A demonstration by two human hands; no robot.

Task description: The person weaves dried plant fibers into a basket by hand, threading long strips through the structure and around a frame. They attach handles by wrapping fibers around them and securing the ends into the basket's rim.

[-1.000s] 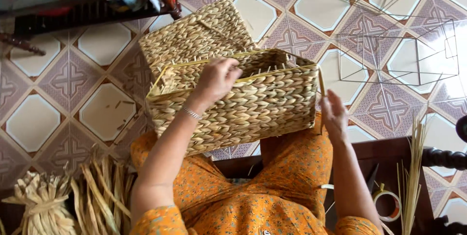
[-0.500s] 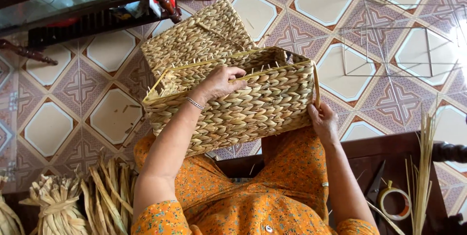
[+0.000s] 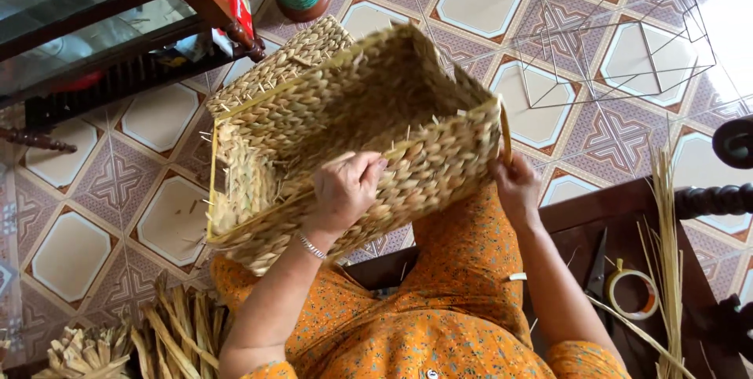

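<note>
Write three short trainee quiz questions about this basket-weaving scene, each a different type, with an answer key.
1. True or false: the left hand grips the near rim of the woven basket.
2. Multiple choice: what lies on the dark wooden seat beside the person's right arm? A) roll of tape B) hammer C) cup
3. Fill in: the right hand holds the basket at its ____ end.

Key: 1 true; 2 A, the roll of tape; 3 right.
</note>
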